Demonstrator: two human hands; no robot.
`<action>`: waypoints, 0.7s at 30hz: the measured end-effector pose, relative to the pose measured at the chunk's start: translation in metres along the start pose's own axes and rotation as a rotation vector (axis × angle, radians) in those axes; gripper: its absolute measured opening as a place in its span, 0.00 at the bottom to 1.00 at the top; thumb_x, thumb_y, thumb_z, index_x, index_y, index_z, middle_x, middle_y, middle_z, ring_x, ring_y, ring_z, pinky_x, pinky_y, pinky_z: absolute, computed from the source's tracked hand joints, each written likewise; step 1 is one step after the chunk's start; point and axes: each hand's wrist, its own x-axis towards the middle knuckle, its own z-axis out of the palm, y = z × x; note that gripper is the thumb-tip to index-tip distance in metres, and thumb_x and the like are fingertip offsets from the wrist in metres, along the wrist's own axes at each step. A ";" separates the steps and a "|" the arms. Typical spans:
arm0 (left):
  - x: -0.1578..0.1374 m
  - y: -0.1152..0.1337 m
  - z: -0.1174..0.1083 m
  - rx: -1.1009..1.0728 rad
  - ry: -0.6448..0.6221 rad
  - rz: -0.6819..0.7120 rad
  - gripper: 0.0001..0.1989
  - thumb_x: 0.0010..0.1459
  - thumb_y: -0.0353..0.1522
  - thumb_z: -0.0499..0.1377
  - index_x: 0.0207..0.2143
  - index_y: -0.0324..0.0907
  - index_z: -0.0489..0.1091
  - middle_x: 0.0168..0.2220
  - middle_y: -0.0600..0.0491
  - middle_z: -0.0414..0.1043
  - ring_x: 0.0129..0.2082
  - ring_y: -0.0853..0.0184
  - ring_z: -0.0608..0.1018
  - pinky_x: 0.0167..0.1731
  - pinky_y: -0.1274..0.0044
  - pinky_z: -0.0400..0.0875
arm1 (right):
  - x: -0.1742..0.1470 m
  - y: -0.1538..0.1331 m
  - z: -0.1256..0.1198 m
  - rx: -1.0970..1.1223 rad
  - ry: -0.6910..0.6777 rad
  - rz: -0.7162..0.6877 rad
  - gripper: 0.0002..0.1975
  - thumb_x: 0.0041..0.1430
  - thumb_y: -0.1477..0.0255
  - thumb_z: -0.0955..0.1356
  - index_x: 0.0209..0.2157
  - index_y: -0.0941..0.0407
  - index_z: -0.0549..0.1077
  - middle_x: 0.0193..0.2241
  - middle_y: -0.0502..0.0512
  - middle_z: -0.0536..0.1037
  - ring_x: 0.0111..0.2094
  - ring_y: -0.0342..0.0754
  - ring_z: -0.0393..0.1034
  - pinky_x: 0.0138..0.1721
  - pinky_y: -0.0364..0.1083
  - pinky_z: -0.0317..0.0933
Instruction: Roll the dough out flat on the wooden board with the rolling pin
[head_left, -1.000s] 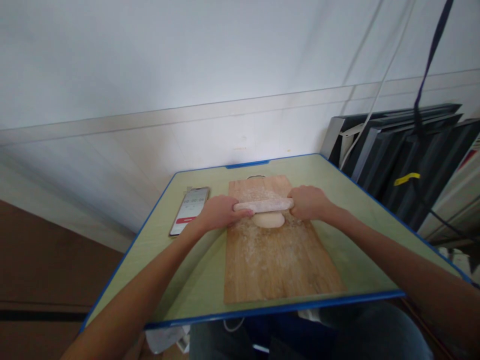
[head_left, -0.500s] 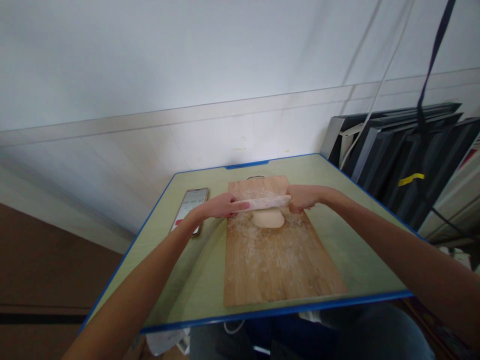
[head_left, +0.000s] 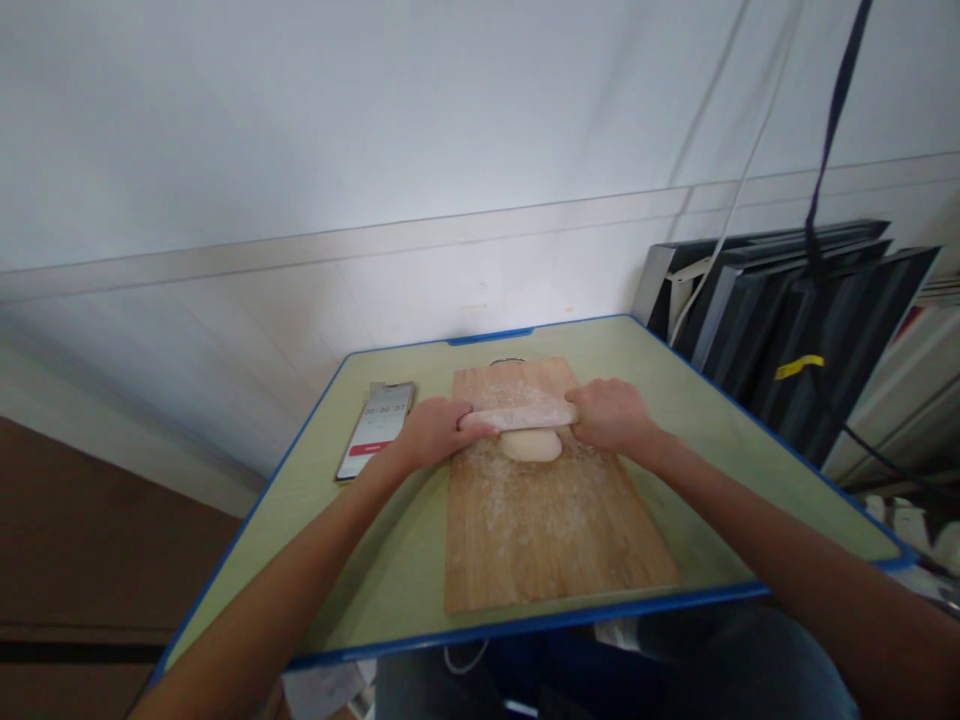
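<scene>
A floury rolling pin (head_left: 521,415) lies crosswise over a piece of pale dough (head_left: 531,446), hiding the dough's far part. My left hand (head_left: 439,430) is closed around the pin's left end, thumb along its near side. Its right end is gripped by my right hand (head_left: 611,412), fingers curled over it. Beneath the dough is a wooden cutting board (head_left: 555,550), dusted with flour around the pin and dough.
The board rests on a light green table (head_left: 397,580) with a blue edge. Left of it lies a phone (head_left: 379,425) showing a timer. A white wall (head_left: 420,280) stands behind. Dark flat panels (head_left: 780,310) lean at the right, with a dark strap (head_left: 832,130) hanging before them.
Both hands and the rolling pin have come slightly nearer to me over the dough, and less of the dough shows in front of the pin. The camera view has shifted a little.
</scene>
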 end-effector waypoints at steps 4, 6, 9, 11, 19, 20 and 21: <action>-0.006 0.005 -0.001 0.130 0.024 -0.003 0.33 0.54 0.55 0.37 0.31 0.41 0.69 0.28 0.47 0.73 0.27 0.62 0.73 0.24 0.77 0.56 | -0.012 -0.005 0.005 0.016 0.060 0.044 0.12 0.47 0.75 0.61 0.34 0.57 0.72 0.31 0.60 0.77 0.34 0.53 0.72 0.28 0.44 0.57; -0.007 0.007 -0.004 0.142 0.021 0.018 0.33 0.54 0.55 0.36 0.32 0.41 0.69 0.28 0.48 0.73 0.27 0.62 0.73 0.24 0.76 0.57 | -0.016 -0.005 0.007 0.039 0.088 0.045 0.11 0.48 0.76 0.60 0.33 0.56 0.70 0.30 0.59 0.77 0.34 0.53 0.71 0.27 0.44 0.55; -0.011 0.010 -0.008 0.154 0.011 0.016 0.32 0.55 0.54 0.36 0.32 0.41 0.67 0.29 0.48 0.73 0.27 0.62 0.73 0.24 0.76 0.56 | -0.020 -0.006 0.009 0.064 0.121 0.029 0.11 0.48 0.77 0.59 0.33 0.55 0.69 0.30 0.57 0.76 0.34 0.52 0.71 0.28 0.44 0.54; -0.014 0.012 -0.009 0.157 0.009 0.009 0.30 0.56 0.53 0.36 0.32 0.41 0.66 0.29 0.49 0.73 0.28 0.62 0.73 0.23 0.76 0.56 | -0.023 -0.006 0.009 0.069 0.141 0.019 0.11 0.48 0.78 0.60 0.34 0.56 0.68 0.31 0.57 0.76 0.35 0.51 0.70 0.29 0.44 0.53; -0.029 0.020 -0.008 0.136 0.064 0.058 0.25 0.58 0.50 0.38 0.33 0.41 0.62 0.31 0.50 0.71 0.29 0.64 0.72 0.25 0.75 0.57 | -0.032 -0.011 0.010 0.041 0.263 -0.027 0.10 0.48 0.80 0.60 0.34 0.58 0.67 0.32 0.56 0.73 0.36 0.51 0.67 0.34 0.46 0.52; -0.030 0.021 -0.008 0.135 0.072 0.062 0.24 0.57 0.50 0.38 0.33 0.41 0.62 0.31 0.50 0.71 0.29 0.64 0.72 0.26 0.75 0.58 | -0.033 -0.011 0.009 0.031 0.272 -0.027 0.10 0.49 0.81 0.60 0.34 0.58 0.67 0.32 0.56 0.73 0.36 0.51 0.66 0.34 0.46 0.52; -0.032 0.021 -0.007 0.135 0.078 0.068 0.24 0.57 0.50 0.38 0.33 0.41 0.62 0.31 0.50 0.70 0.30 0.64 0.72 0.26 0.75 0.58 | -0.035 -0.012 0.009 0.022 0.281 -0.030 0.09 0.49 0.81 0.60 0.33 0.58 0.67 0.32 0.56 0.73 0.35 0.51 0.66 0.34 0.46 0.51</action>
